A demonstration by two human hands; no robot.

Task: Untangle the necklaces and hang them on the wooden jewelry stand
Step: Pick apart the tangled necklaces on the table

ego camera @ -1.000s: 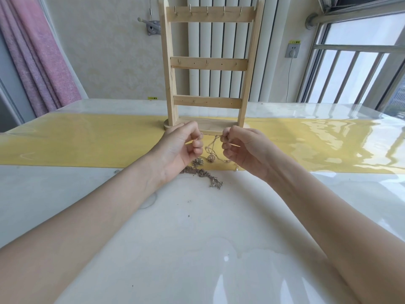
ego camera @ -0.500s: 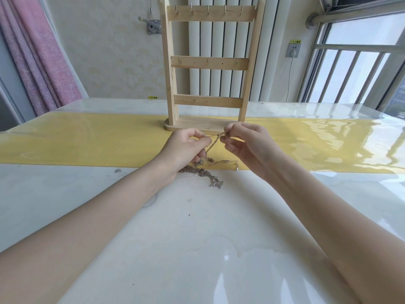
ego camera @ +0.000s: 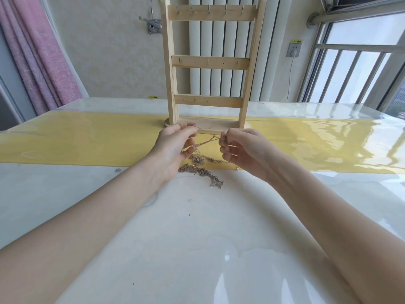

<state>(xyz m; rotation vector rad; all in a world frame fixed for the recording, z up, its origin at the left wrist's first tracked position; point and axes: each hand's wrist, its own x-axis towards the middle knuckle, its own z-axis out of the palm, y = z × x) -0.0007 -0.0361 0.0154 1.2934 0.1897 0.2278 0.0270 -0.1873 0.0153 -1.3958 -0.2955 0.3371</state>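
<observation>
- Left hand point(ego camera: 173, 148): raised just above the counter point(ego camera: 197, 227), fingers curled, pinching a thin chain strand at its fingertips near the stand's base.
- Right hand point(ego camera: 243, 150): level with the left, fingers curled, pinching the other end of the same strand; the 2 hands are close but apart.
- Necklaces point(ego camera: 200, 166): a tangled clump of fine metal chain. The upper strands are stretched between the 2 hands and meet in a small knot near the left hand; the rest lies on the counter below and between the hands, trailing toward the viewer across the edge of the yellow runner point(ego camera: 87, 141).
- Wooden jewelry stand point(ego camera: 209, 62): upright on the yellow runner, directly behind the hands. 3 crossbars; small hooks visible on the top 2 bars, none carrying a chain.
- Behind: white radiator, pink curtain at left, barred window at right.
</observation>
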